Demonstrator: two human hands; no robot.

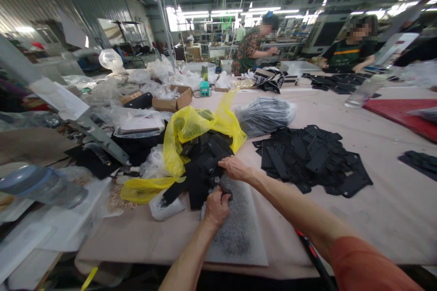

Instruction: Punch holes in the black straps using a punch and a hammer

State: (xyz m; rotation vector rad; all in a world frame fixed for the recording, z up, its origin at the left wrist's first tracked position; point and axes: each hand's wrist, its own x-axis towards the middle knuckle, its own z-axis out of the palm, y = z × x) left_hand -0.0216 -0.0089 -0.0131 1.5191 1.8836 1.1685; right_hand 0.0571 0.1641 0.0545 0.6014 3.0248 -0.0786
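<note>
My left hand [216, 209] is closed around a small dark piece [224, 187], whose kind I cannot make out. Just beyond it, my right hand [235, 168] has its fingers curled together at the edge of a heap of flat black pieces [208, 150]; whatever is in those fingers is hidden. The heap spills from an open yellow plastic bag [184, 127]. Under both hands lies a grey, speckled board [235, 227] with a pale border. To the right, a second pile of black pieces [310, 159] with small holes is spread on the table.
A clear bag of dark items [266, 116] sits behind the hands on the cloth-covered table [385, 218]. At left are a cardboard box [174, 97], a metal post [99, 138] and a large plastic bottle [44, 186]. Two people [252, 50] work across the table.
</note>
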